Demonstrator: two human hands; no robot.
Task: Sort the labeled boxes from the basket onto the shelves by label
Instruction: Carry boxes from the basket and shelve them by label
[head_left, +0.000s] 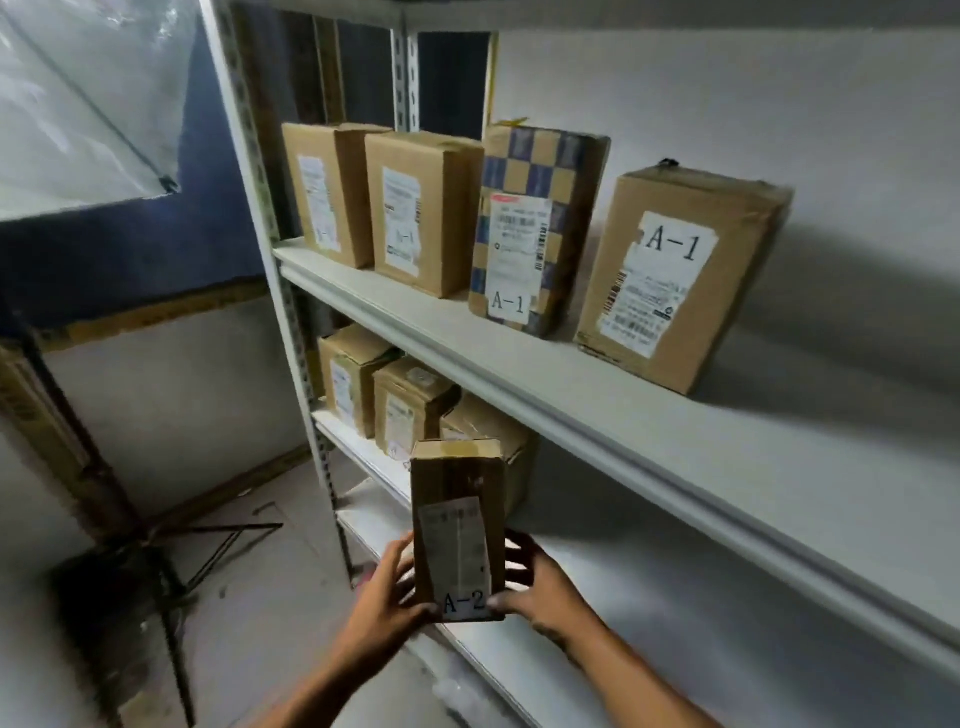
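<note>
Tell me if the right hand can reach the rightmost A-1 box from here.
Probably not yet: the right hand grips the A-2 box together with the left hand. Otherwise the way up to the A-1 box looks open.

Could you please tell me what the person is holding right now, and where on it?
The A-2 box, gripped at its lower end: left hand on its left side, right hand on its right.

Place: storeroom / parcel stockrm
Evidence: steel shelving (597, 410) above the hands, A-1 labelled cartons (675, 275) up-right, bare walls, tripod (171, 561) left.

Boxes (675, 275) matt cardboard w/ paper labels; shelves (597, 415) smooth painted metal.
</note>
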